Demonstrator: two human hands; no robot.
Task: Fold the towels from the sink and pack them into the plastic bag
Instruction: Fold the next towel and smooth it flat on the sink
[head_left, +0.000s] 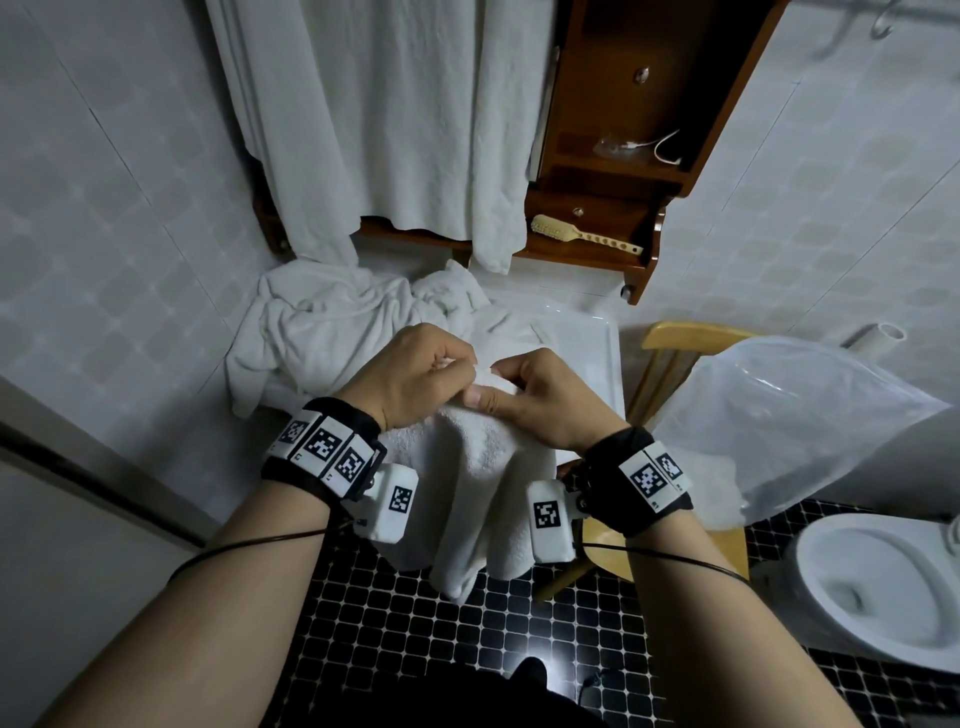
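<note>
A small white towel (488, 467) hangs in front of the white sink (592, 343), its lower end drooping toward the floor. My left hand (410, 371) and my right hand (540, 397) pinch its top edge close together, fingers curled round the cloth. More crumpled white towels (332, 322) lie heaped on the left side of the sink. The clear plastic bag (789, 415) stands open on a wooden chair (670, 338) to the right, with something white inside its lower part.
Large white towels (395, 119) hang from the wall above the sink. A wooden cabinet (623, 156) with a hairbrush (582, 236) on its shelf is at the back right. A toilet (878, 587) stands at the right on the black tiled floor (519, 623).
</note>
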